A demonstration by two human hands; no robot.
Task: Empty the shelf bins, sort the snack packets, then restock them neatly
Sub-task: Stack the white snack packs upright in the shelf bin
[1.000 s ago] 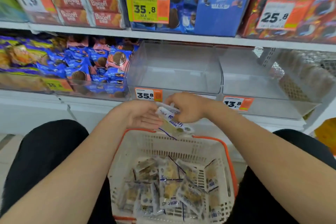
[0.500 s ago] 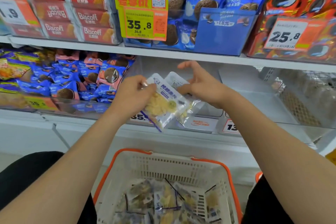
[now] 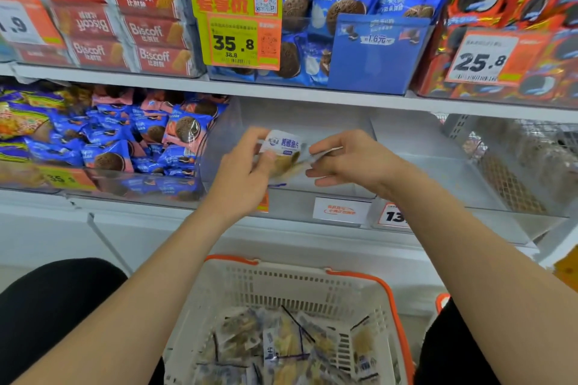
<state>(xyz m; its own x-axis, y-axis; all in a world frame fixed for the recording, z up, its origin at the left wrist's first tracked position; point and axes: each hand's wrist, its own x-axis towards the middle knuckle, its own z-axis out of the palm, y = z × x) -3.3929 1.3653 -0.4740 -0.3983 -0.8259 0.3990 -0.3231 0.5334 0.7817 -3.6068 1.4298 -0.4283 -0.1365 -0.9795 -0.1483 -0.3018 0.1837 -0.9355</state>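
- Red Biscoff packs (image 3: 147, 25) are stacked on the upper shelf at far left.
- Below them, a clear bin holds a heap of blue and pink biscuit packets (image 3: 125, 141).
- The left hand (image 3: 247, 172) reaches up from the lower left. Its fingers and thumb are curled round the left end of a snack packet (image 3: 283, 147).
- The snack packet is held in the air between the two hands, in front of the mouth of the empty middle bin (image 3: 312, 117) on the lower shelf.
- Its long axis runs roughly left to right. The white-and-blue printed end is up by the left fingertips, and the yellowish contents sit lower, toward the middle.
- Motion blur hides whether this is one packet or two overlapping.
- The right hand (image 3: 347, 159) pinches the packet's clear right edge between thumb and forefinger. Its lower fingers are stretched out loosely beneath.
- A white basket with an orange rim (image 3: 392, 306) sits low between the person's knees, directly under the hands.
- More packets of the same kind (image 3: 281, 350) lie jumbled in its bottom.
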